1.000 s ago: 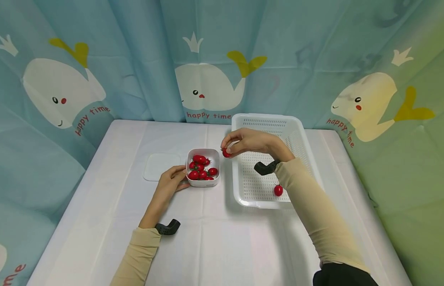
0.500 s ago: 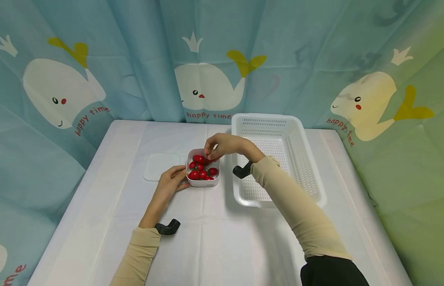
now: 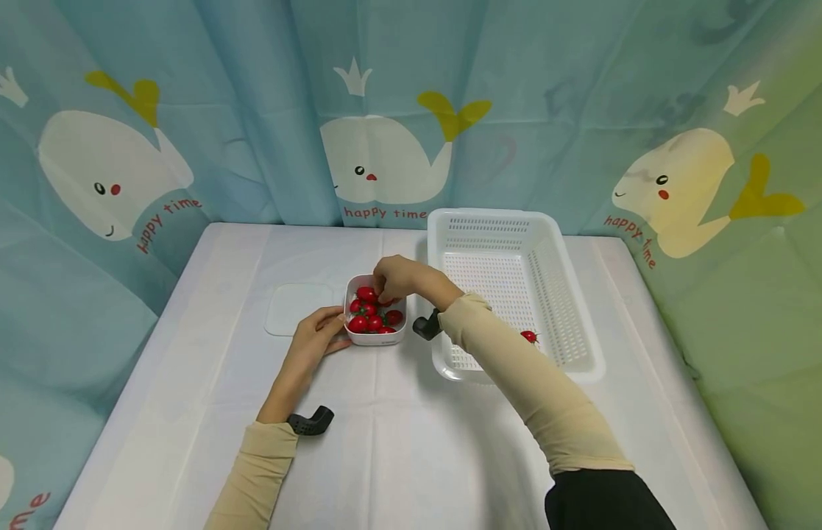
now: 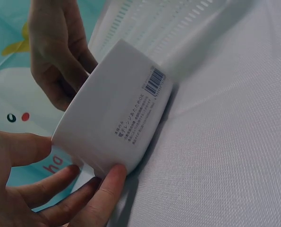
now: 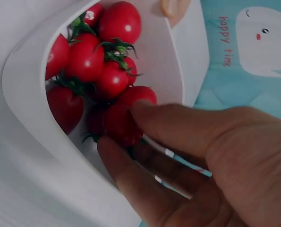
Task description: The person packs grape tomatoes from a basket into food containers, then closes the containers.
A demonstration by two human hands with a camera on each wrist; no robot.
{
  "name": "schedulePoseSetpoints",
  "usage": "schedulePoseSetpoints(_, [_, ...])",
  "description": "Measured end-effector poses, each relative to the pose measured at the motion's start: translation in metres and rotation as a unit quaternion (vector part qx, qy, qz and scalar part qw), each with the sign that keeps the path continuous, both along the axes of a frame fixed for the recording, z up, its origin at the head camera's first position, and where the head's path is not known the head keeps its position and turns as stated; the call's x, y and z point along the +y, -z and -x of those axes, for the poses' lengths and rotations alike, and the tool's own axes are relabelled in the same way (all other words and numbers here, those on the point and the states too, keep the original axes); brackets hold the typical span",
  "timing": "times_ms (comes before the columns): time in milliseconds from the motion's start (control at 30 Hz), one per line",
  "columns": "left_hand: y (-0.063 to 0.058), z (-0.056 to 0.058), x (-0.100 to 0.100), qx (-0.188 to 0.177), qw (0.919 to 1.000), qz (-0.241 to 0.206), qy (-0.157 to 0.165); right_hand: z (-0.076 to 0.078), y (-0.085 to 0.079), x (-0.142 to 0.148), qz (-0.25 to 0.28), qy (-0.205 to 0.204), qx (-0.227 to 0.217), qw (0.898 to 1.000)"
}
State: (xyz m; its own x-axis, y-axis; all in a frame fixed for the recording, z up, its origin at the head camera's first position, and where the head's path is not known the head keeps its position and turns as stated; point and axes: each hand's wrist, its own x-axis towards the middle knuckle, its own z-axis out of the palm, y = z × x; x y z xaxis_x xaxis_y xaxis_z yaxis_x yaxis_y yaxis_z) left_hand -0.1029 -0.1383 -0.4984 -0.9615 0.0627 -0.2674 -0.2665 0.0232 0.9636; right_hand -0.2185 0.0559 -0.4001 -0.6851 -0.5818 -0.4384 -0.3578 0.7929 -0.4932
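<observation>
Two bare hands work at one small white box (image 4: 116,109) on the worktop (image 3: 358,456). Left hand (image 3: 311,340): grip spread, fingers fairly straight, laid against the box's left side and near corner, one fingertip at the rim, another low by the base. Reads as a brace, likely so a light box does not slide. Right hand (image 3: 400,278): over the far right corner, grip pinching a red tomato (image 5: 123,124) between thumb and finger, inside the box. Hard to tell whether that fruit is off the bottom; the fingers hide it. Other tomatoes (image 5: 86,59), green stems on, crowd beside it, so fingertips probably suit the tight space. White basket (image 3: 483,276) just right of the box, within easy reach; a lone tomato (image 3: 529,336) shows in it, beside the sleeve (image 3: 536,390). Flat pale square (image 3: 298,309), perhaps a lid, lies left of the box, out of the way.
</observation>
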Motion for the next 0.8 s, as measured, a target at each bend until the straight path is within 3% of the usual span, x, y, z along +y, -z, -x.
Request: schedulePoseSetpoints(800, [0.0, 0.0, 0.0, -0.001, 1.0, -0.001, -0.002, -0.013, 0.003, -0.003, -0.013, 0.016, 0.065, 0.998])
